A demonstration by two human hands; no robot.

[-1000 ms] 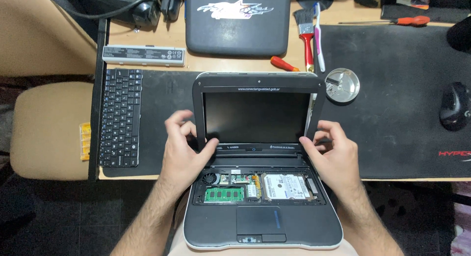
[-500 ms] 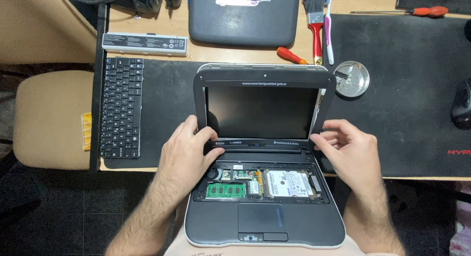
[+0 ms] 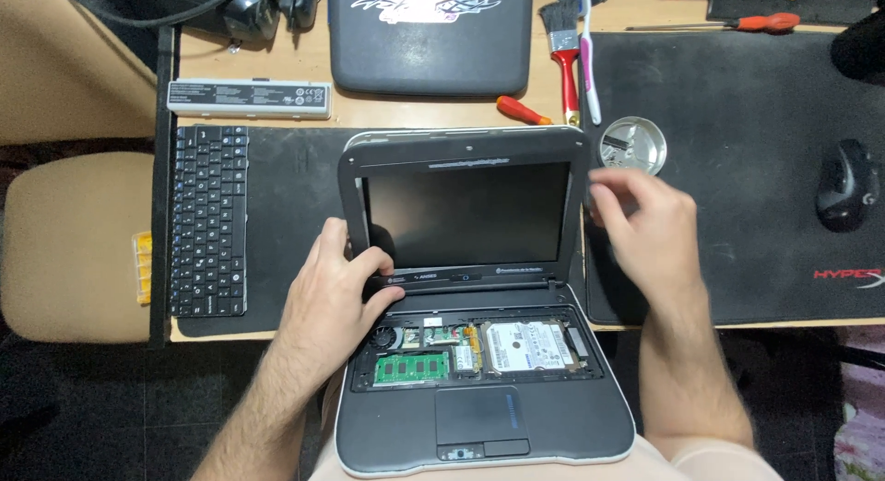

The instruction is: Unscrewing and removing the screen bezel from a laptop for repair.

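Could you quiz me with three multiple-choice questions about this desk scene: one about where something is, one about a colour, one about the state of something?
1. Where does the detached keyboard lie?
A. to the left of the laptop
B. on top of the laptop
C. by the mouse

2. What colour is the memory module in the laptop?
A. red
B. green
C. white

3. How is the laptop's base?
A. closed up
B. keyboard off, inner parts bare
C. screen removed

Answers:
1. A: it sits on the dark mat left of the screen.
2. B: a green board shows beside the silver drive.
3. B: the fan, boards and drive are exposed, while the left hand grips the hinge strip and the right hand hovers by the screen's edge.
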